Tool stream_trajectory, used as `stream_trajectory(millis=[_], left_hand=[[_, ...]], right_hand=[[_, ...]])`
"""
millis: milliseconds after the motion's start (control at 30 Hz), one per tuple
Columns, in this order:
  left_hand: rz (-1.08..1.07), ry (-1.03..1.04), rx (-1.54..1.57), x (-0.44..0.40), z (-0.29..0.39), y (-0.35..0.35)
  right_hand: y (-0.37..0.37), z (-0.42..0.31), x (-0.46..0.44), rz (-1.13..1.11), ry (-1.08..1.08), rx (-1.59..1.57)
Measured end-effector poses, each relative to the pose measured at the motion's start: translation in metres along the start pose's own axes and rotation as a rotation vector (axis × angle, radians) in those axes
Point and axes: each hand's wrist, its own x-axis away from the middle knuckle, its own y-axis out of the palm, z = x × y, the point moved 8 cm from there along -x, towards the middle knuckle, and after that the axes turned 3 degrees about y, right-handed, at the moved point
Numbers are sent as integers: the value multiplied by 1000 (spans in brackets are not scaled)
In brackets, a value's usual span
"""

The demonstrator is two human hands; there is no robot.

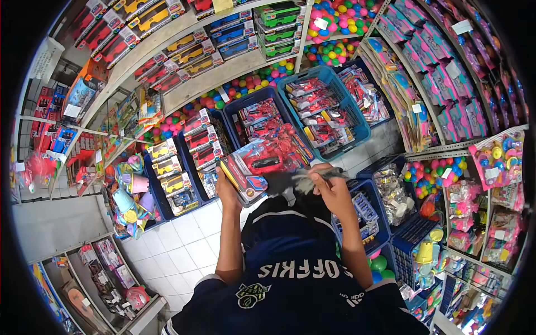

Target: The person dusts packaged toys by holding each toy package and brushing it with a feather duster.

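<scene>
Person holding a red-and-blue cardboard toy-car box (249,182) and a grey, fluffy, cloth-like item (303,184).
In the head view, the left hand (228,192) clasps the box's left end before the torso; the right hand (333,192) pinches the cloth-like item. Beyond stands a teal plastic basket (347,99).

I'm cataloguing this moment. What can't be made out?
In the head view:
Left hand: some fingers hidden by the boxed toy.
Brush-like tool: partly covered by the right hand, far end blurred.
White tag: writing too small.
Uppermost boxes: cut off by the top edge.
</scene>
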Motion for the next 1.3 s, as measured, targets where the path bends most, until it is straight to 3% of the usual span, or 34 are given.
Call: stream_trajectory(millis=[367, 433, 567, 600, 800, 833, 933, 967, 1000, 1033, 1100, 1133, 1167, 1200, 1267, 1300], left_hand=[[86, 5, 28, -5, 6, 8], [48, -9, 27, 0, 16, 17], [56, 24, 17, -5, 29, 15], [48, 43, 48, -2, 36, 23], [53, 64, 84, -12, 46, 29], [32, 37, 137, -17, 41, 28], [-182, -103, 299, -30, 16, 27], [-295, -192, 382, -36, 2, 22], [-454, -278, 661, -41, -9, 22], [-454, -266, 658, -54, -22, 6], [-73, -580, 737, -75, -64, -30], [-215, -528, 704, -38, -41, 21], [-272, -643, 915, -29, -39, 43], [-444, -629, 947, 2, -4, 101], [-366, -841, 1130, -7, -36, 97], [-346, -721, 1049, -7, -31, 108]], right_hand=[[-10, 6, -12, 33, 18, 47], [-32, 0, -20, 203, -151, 351], [-64, 5, -28, 473, -182, 253], [-66, 9, -28, 477, -62, 205], [-20, -29, -38, 183, -104, 0], [-13, -33, -43, 106, -113, 1], [-66, -13, -62, 435, -159, 87], [-81, -18, -68, 577, -254, -109], [-90, -30, -74, 594, -285, -148], [-100, -46, -73, 613, -314, -189], [-100, -67, -80, 567, -316, -133], [-95, -72, -84, 523, -302, -160], [-89, -74, -88, 477, -289, -189], [-78, -74, -93, 327, -293, -301], [-52, -83, -93, 180, -199, -317], [-41, -74, -98, 151, -263, -262]])
